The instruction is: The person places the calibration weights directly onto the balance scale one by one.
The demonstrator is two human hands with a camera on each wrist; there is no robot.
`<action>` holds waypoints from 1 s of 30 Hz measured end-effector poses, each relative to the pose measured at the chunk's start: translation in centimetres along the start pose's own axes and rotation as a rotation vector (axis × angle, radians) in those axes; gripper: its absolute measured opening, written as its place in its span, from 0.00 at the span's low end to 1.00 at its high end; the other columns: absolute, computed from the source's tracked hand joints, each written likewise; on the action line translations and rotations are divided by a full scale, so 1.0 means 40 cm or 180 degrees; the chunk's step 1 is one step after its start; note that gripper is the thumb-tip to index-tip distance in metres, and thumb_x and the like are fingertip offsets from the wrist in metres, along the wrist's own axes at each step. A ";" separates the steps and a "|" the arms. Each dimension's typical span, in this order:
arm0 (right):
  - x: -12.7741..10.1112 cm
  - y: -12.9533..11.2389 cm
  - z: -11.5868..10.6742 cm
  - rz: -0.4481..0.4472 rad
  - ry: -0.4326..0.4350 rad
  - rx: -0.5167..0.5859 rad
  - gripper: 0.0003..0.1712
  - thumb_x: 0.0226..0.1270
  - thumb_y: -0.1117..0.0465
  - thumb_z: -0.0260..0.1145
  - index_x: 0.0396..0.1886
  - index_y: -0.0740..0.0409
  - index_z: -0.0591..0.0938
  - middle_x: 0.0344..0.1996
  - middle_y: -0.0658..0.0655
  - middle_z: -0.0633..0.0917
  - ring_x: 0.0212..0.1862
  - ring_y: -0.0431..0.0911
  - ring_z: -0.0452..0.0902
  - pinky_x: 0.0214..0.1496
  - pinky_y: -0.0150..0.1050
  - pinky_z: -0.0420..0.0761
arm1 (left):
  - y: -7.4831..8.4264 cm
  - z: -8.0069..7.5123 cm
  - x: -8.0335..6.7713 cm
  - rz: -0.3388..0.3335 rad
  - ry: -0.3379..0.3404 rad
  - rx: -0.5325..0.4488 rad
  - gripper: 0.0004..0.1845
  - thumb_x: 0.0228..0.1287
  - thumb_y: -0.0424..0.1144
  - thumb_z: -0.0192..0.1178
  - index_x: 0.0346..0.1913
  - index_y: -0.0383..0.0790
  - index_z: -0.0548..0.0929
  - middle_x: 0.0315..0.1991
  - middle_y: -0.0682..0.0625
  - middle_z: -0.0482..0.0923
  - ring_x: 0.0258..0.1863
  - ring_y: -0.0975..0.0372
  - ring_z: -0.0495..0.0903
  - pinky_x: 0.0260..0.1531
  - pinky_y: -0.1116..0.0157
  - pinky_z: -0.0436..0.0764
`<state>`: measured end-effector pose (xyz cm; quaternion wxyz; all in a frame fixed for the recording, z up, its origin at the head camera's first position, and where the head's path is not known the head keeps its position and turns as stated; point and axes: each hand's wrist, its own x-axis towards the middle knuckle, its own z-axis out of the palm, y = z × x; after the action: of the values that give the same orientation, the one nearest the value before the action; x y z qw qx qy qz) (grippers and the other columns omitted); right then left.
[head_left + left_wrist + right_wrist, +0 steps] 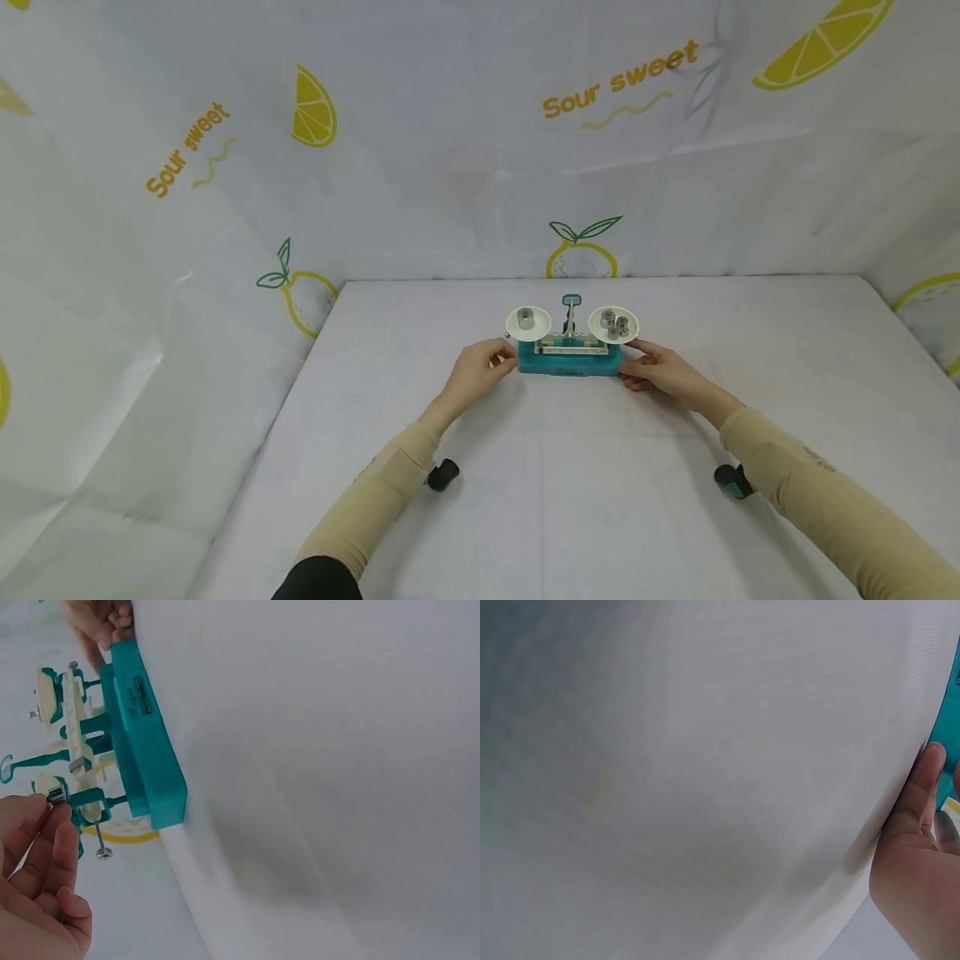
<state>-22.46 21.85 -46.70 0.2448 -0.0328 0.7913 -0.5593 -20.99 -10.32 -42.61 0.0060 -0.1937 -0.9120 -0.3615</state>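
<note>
The left hand [480, 371] sits at the left end of the teal balance scale [570, 358], and the left wrist view shows its thumb and forefinger pinching the small metal adjusting nut [55, 796] at the end of the beam, the other fingers loosely curled behind. The right hand [660, 372] rests against the right end of the scale's base, fingers fairly straight and laid along the teal edge; the right wrist view shows only a thumb beside a sliver of teal, so a firm grip there cannot be confirmed. The scale stands toward the far edge of the table [465, 517], about midway between its left and right edges, well away from the near edge. Its left pan [528, 324] carries one metal weight [526, 316], and its right pan [613, 325] carries a cluster of smaller weights [615, 324], with the pointer post [571, 312] upright between them. To do this fine adjustment well, I would judge that the right hand should merely steady the base without pressing on the pan above it, while the left turns the nut in small amounts and keeps its other fingers off the left pan. A knock to either pan could tip the loose weights. The lemon-print cloth [315, 108] hangs behind.
</note>
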 end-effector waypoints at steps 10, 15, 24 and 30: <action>0.000 0.001 0.001 0.0016 0.0002 -0.0018 0.46 0.68 0.54 0.59 0.73 0.64 0.42 0.47 0.61 0.79 0.38 0.33 0.78 0.44 0.29 0.80 | 0.027 -0.035 0.042 0.0075 0.0534 0.0110 0.07 0.64 0.41 0.58 0.38 0.43 0.83 0.38 0.51 0.83 0.27 0.65 0.73 0.27 0.73 0.70; 0.002 0.001 0.001 0.0034 0.0006 -0.0012 0.46 0.68 0.55 0.58 0.73 0.64 0.42 0.45 0.59 0.80 0.37 0.33 0.78 0.44 0.29 0.80 | 0.034 -0.037 0.064 0.0085 0.0667 0.0183 0.06 0.64 0.40 0.58 0.38 0.43 0.83 0.37 0.51 0.84 0.23 0.66 0.70 0.25 0.73 0.67; 0.003 0.003 0.001 0.0031 0.0014 0.0002 0.46 0.67 0.55 0.59 0.73 0.65 0.43 0.42 0.56 0.81 0.37 0.34 0.78 0.43 0.29 0.80 | 0.031 -0.018 0.092 -0.0013 0.0697 0.0462 0.06 0.62 0.41 0.60 0.36 0.45 0.85 0.35 0.52 0.83 0.24 0.65 0.71 0.28 0.71 0.68; 0.002 0.004 -0.003 0.0023 0.0022 0.0017 0.46 0.67 0.55 0.60 0.73 0.65 0.44 0.40 0.53 0.81 0.36 0.34 0.78 0.43 0.29 0.80 | 0.035 -0.014 0.097 -0.0098 0.0663 0.0482 0.07 0.61 0.42 0.61 0.37 0.45 0.85 0.34 0.52 0.82 0.28 0.63 0.73 0.37 0.64 0.70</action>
<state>-22.56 21.98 -46.86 0.2442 -0.0274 0.7907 -0.5607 -24.14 -8.39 -40.69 0.1097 -0.1401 -0.9340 -0.3098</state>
